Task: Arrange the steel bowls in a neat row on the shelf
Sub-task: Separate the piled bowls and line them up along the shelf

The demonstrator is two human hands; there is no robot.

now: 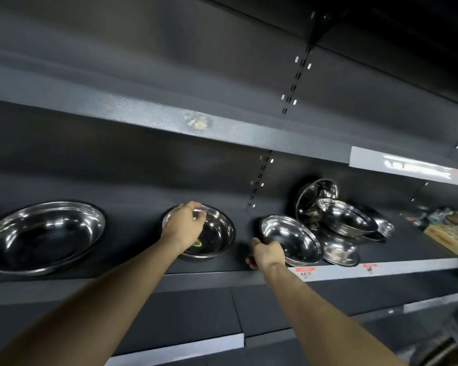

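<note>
Right hand (266, 253), nearest me, has its grip pinching the near rim of the tilted bowl (291, 240), which lies just beyond and right of it, while my left hand (185, 224) holds the middle bowl (214, 233) rim leftward on the shelf (407, 268).

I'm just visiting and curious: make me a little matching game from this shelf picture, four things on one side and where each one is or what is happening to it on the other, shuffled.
Things
1. large bowl
2. middle bowl
3. tilted bowl
4. heap of bowls

States
A. piled unevenly at the right
B. left hand on its rim
C. alone at the far left, untouched
D. right hand grips its near rim

Pairs: 1-C, 2-B, 3-D, 4-A
</note>
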